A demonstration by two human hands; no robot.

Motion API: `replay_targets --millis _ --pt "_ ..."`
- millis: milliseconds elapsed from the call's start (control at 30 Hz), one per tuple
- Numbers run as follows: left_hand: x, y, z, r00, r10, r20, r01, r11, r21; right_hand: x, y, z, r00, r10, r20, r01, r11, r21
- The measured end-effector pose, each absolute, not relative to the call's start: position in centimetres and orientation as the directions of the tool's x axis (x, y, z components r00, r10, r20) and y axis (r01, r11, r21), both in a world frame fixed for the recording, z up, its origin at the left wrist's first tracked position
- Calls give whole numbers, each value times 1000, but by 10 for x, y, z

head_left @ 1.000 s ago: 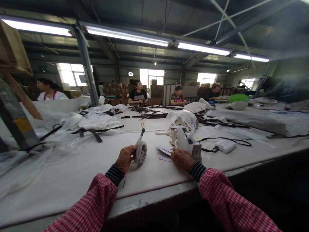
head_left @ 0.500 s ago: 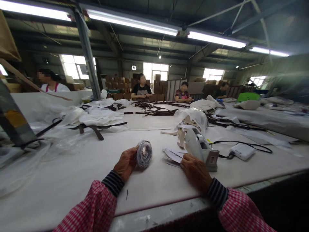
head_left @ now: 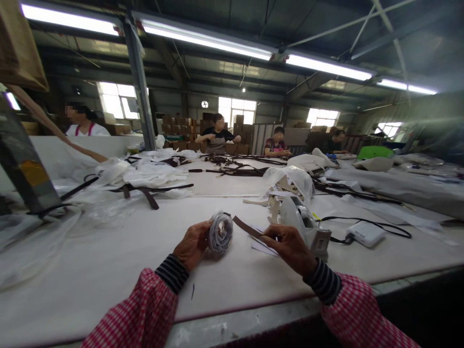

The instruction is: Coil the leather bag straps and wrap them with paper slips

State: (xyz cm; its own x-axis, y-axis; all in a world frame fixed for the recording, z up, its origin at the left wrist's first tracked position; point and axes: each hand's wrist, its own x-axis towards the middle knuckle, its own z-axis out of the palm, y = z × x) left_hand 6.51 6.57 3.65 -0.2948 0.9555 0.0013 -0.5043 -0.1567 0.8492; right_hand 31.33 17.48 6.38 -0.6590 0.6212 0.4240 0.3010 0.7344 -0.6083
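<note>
My left hand (head_left: 194, 244) is closed around the left side of a rolled-up bundle (head_left: 221, 233) wrapped in clear plastic, held upright just above the table. To its right, my right hand (head_left: 292, 246) pinches one end of a brown strip (head_left: 246, 227) between thumb and fingers. The strip's free end points toward the bundle, with a small gap between them. Below the strip lie white paper slips (head_left: 266, 248), partly hidden by my right hand. Just behind that hand stands a white and grey tape dispenser (head_left: 319, 239).
A plastic bag with beige scraps (head_left: 276, 205) sits behind the dispenser. A white power bank (head_left: 366, 233) with a black cable lies at right. Dark straps (head_left: 232, 169) and white wrapping (head_left: 145, 171) cover the table's far side. Several co-workers sit beyond.
My right hand has lifted a brown strip from the paper slips, and its end now points at the bundle. The left hand still holds the bundle.
</note>
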Motion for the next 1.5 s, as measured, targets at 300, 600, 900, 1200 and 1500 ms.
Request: replay_targets --millis 300,600,900,1200,1500 --pt "58 63 34 -253 962 99 -473 -213 855 275 167 60 -727 636 259 319 646 -693" --pt "53 64 29 -269 952 146 -413 -251 876 258 165 57 -888 457 50 51 206 -977" --pt "64 60 38 -207 972 114 -323 -178 929 239 168 63 -820 573 -13 94 111 -989" --pt "57 60 44 -319 930 185 -140 -239 961 244 166 39 -641 599 480 -37 600 -799" --pt "66 45 49 -234 871 431 561 -241 792 247 136 24 -598 82 797 32 996 -79"
